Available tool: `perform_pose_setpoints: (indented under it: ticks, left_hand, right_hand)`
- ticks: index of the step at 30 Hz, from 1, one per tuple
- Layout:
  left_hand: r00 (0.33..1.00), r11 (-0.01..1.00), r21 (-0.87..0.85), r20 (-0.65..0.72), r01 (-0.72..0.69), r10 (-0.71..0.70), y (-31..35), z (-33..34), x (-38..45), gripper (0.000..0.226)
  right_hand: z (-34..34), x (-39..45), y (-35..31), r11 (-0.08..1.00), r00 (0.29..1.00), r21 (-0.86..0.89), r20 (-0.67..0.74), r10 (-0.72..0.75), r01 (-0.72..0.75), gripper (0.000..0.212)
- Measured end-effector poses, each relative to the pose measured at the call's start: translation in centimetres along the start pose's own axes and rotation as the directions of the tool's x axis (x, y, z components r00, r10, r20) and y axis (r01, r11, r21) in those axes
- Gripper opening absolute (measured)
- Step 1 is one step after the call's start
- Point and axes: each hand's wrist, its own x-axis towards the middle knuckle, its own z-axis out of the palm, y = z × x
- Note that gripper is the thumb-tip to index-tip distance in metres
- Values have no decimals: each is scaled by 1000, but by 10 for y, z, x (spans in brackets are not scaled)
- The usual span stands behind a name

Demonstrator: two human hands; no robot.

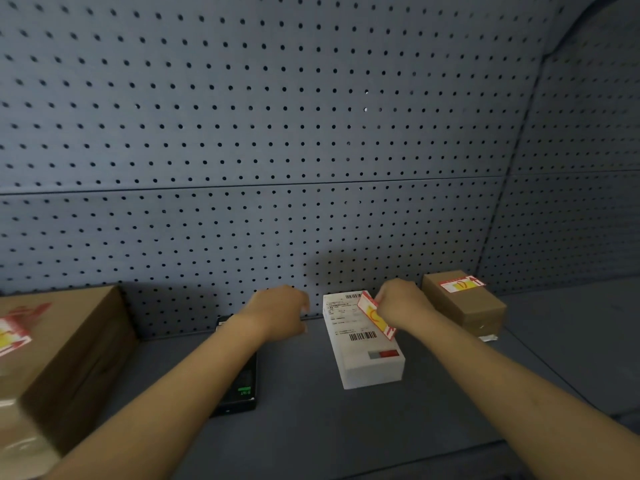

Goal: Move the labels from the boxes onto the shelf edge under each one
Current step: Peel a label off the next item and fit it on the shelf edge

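- Two hands reach over the shelf (346,427): the right hand (401,303) pinches a red-and-yellow label (375,318), half-lifted off the white box (367,355).
- The left hand (280,311), loosely curled, holds nothing.
- Thin, floppy, sticky paper; best gripped by a corner.

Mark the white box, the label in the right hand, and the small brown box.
white box (363,355): head view, top face.
label (375,318): head view, yellow middle.
small brown box (465,303): head view, top face.

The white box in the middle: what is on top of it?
On the white box are a printed shipping sheet with barcodes and a red patch. The right hand pinches a red-yellow label above it, covering part.
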Motion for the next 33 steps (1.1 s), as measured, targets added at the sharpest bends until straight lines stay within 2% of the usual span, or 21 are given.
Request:
perform_pose_setpoints:
  ticks: [8, 16, 29, 33]
  left_hand:
    - [998, 997, -63, -44, 51, -53, -3, 1, -40, 38]
    - [990, 994, -48, -102, 98, -102, -55, 1, -106, 38]
    - [996, 996, -73, -69, 58, -63, -165, 22, -238, 39]
    - [991, 993, -88, -97, 84, -93, -179, 25, -272, 34]
  right_hand:
    - [2, -50, -36, 977, 978, 67, -62, -200, 204, 24]
    - [30, -104, -108, 947, 951, 92, 6, -309, 307, 10]
    - [111, -206, -225, 926, 950, 217, -15, -312, 308, 22]
    - [124, -230, -248, 910, 933, 219, -9, -360, 353, 14]
